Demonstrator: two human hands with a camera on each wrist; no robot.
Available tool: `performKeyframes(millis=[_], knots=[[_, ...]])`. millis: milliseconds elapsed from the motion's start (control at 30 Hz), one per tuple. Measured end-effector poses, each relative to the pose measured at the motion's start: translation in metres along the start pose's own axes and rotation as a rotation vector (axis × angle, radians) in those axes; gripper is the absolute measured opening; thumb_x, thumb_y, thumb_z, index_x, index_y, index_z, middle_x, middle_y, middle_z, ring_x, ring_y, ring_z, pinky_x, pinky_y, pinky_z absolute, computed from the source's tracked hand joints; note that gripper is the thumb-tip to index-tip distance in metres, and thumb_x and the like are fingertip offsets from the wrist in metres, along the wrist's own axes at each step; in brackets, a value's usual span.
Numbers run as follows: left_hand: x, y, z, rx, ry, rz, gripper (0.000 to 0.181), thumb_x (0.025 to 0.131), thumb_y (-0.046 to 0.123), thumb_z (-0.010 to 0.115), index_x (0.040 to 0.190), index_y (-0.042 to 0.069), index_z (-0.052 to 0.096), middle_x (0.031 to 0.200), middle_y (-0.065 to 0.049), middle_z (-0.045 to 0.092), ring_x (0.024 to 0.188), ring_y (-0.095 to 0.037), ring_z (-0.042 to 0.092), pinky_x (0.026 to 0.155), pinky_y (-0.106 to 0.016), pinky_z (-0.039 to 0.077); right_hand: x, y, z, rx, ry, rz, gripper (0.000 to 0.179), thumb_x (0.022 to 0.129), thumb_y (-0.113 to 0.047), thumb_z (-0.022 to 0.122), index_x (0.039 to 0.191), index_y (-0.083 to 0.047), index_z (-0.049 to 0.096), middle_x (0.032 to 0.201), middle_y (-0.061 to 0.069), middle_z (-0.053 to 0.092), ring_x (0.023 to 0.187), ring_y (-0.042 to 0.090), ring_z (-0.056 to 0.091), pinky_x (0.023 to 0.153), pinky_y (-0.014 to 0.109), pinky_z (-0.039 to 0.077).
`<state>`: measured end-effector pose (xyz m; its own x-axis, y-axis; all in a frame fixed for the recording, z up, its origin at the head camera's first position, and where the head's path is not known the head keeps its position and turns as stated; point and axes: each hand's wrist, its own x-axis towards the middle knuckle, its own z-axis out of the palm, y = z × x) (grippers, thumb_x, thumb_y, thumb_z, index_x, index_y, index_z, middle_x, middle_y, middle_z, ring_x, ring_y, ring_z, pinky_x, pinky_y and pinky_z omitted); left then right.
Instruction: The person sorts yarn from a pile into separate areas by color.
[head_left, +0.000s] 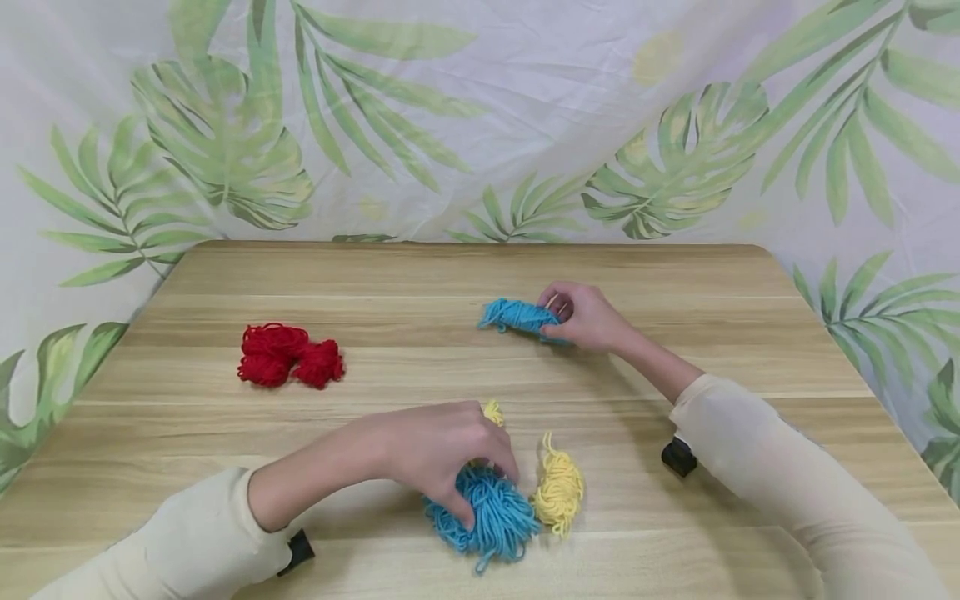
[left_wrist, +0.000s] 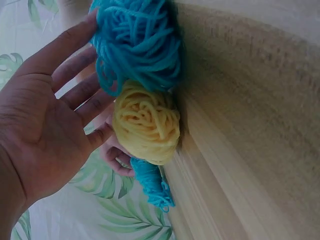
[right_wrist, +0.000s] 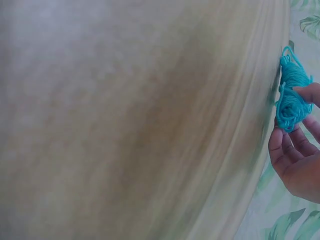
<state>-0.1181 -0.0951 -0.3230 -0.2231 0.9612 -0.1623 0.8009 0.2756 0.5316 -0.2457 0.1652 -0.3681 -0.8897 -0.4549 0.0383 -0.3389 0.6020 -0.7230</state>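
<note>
- The left hand [head_left: 438,454] is resting on the big blue yarn bundle [head_left: 487,517] near the front edge of the table [head_left: 420,283]; the fingers are lying nearly straight across its top, pressing rather than gripping, which seems meant to keep the loose strands from spreading.
- In the left wrist view that same hand [left_wrist: 45,130] is showing an open palm with fingers stretched toward the blue yarn [left_wrist: 137,42]; nothing is curled round it.
- A yellow yarn bundle [head_left: 558,492] is lying just beside the blue one, touching its right side; a small yellow tuft [head_left: 492,411] is peeking out behind the left hand.
- The right hand [head_left: 585,317] is grasping a smaller blue yarn bundle [head_left: 517,317] farther back on the table; its thumb and fingers are pinching one end, probably to lift it clear.
- A red yarn bundle [head_left: 288,357] is lying well apart to the left, touched by neither hand.
</note>
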Motion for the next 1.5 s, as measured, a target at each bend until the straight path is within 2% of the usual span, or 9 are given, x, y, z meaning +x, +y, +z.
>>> performKeyframes(millis=[133,233,433,667,833,1067,1267,1500], knots=[[0.002,0.000,0.003,0.008,-0.017,-0.024,0.044,0.082,0.025,0.091,0.122,0.018,0.076,0.115,0.013,0.073,0.106,0.005,0.061,0.101,-0.029,0.045,0.005,0.006,0.000,-0.010,0.029,0.010,0.029,0.085,-0.003,0.080,0.110,0.003,0.066,0.097,0.017,0.069,0.087,0.028,0.067,0.082,0.039,0.055],[0.004,0.000,0.005,0.003,-0.017,-0.028,0.040,0.082,0.021,0.090,0.119,0.018,0.077,0.112,0.013,0.074,0.103,0.005,0.061,0.099,-0.026,0.046,0.008,0.010,-0.001,0.002,0.048,0.023,0.030,0.085,-0.003,0.080,0.111,0.004,0.066,0.097,0.018,0.069,0.087,0.028,0.066,0.082,0.038,0.054],[0.006,-0.001,0.005,-0.056,-0.027,-0.014,0.029,0.084,0.009,0.086,0.111,0.013,0.078,0.104,0.010,0.075,0.093,0.005,0.060,0.087,-0.014,0.049,0.011,0.017,-0.002,0.003,0.071,0.047,0.030,0.087,-0.003,0.079,0.112,0.003,0.066,0.098,0.018,0.069,0.088,0.029,0.066,0.081,0.037,0.053],[0.007,-0.002,0.004,-0.141,-0.037,-0.039,0.021,0.083,0.000,0.082,0.099,0.013,0.075,0.089,0.013,0.068,0.080,0.001,0.055,0.077,-0.013,0.049,0.013,0.017,-0.004,-0.005,0.078,0.056,0.030,0.088,-0.004,0.079,0.114,0.003,0.065,0.099,0.018,0.068,0.090,0.030,0.066,0.081,0.038,0.053],[0.008,-0.003,0.005,-0.181,-0.036,-0.027,0.021,0.082,-0.003,0.080,0.093,0.013,0.071,0.083,0.014,0.063,0.074,0.001,0.051,0.069,-0.013,0.048,0.015,0.018,-0.004,-0.012,0.089,0.065,0.031,0.088,-0.004,0.079,0.114,0.004,0.065,0.098,0.017,0.067,0.090,0.030,0.065,0.082,0.039,0.053],[0.008,-0.004,0.005,-0.237,-0.035,-0.021,0.024,0.081,-0.007,0.078,0.090,0.013,0.068,0.083,0.013,0.061,0.074,0.001,0.049,0.070,-0.014,0.047,0.019,0.020,-0.002,-0.045,0.109,0.054,0.039,0.089,-0.006,0.077,0.124,0.004,0.064,0.096,0.015,0.064,0.087,0.029,0.065,0.078,0.037,0.053],[0.008,-0.003,0.004,-0.287,-0.005,0.004,0.025,0.080,-0.009,0.076,0.089,0.012,0.067,0.082,0.012,0.060,0.074,0.001,0.049,0.068,-0.014,0.047,0.020,0.018,-0.002,-0.079,0.117,0.069,0.045,0.090,-0.010,0.079,0.130,0.003,0.062,0.094,0.015,0.064,0.079,0.025,0.060,0.072,0.034,0.049],[0.007,0.000,-0.003,-0.344,0.037,0.032,0.024,0.081,-0.008,0.075,0.093,0.012,0.069,0.087,0.013,0.063,0.082,0.001,0.054,0.080,-0.018,0.053,0.023,0.013,-0.001,-0.094,0.117,0.108,0.045,0.092,-0.018,0.080,0.130,0.001,0.064,0.094,0.015,0.068,0.082,0.026,0.061,0.073,0.036,0.050]])
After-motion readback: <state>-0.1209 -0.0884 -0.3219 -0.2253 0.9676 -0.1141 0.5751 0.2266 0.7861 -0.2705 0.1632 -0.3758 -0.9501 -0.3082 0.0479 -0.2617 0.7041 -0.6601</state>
